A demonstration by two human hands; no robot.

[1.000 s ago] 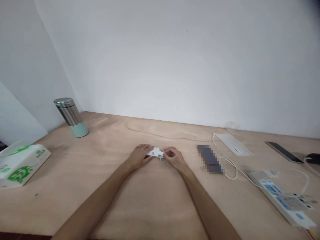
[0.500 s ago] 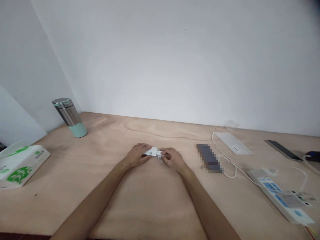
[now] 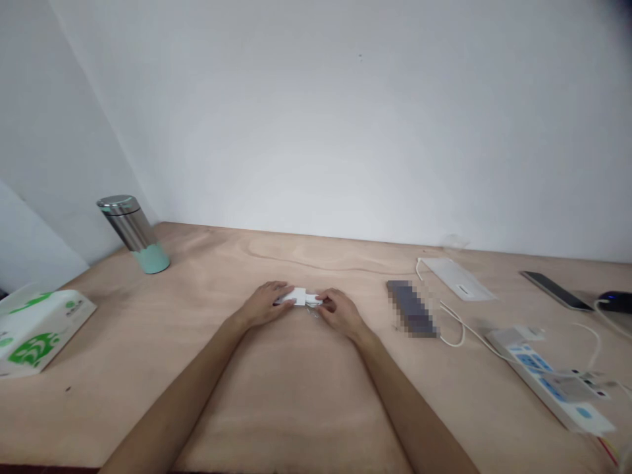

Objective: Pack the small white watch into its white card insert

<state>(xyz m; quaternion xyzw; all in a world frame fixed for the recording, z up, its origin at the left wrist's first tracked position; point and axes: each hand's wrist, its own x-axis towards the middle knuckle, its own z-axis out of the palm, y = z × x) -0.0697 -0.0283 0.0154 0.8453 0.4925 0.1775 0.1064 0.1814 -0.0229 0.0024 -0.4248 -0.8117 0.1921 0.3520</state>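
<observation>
A small white plastic piece lies crosswise between the two hands, on or just above the plywood tabletop; the view does not settle which. A thin metal bit shows just below its right half, too small to identify.

The left hand is palm down, its fingers together and curled over the piece's left end. The right hand has its fingers bunched and pinches the right end. Only the piece keeps the two hands apart, and both bare forearms angle in from the bottom edge of the view.

Right of the right hand, fairly near, lies a dark rectangular object, too pixelated to name. Just beyond it, a white cable loops toward a flat white panel. Farther right are a white power strip with blue markings and, along the far edge, a dark smartphone and a black object showing a small blue light.

Well left of the left hand stands a steel flask with a mint-green base, and a white-and-green tissue pack sits farther left, near the table's edge.
</observation>
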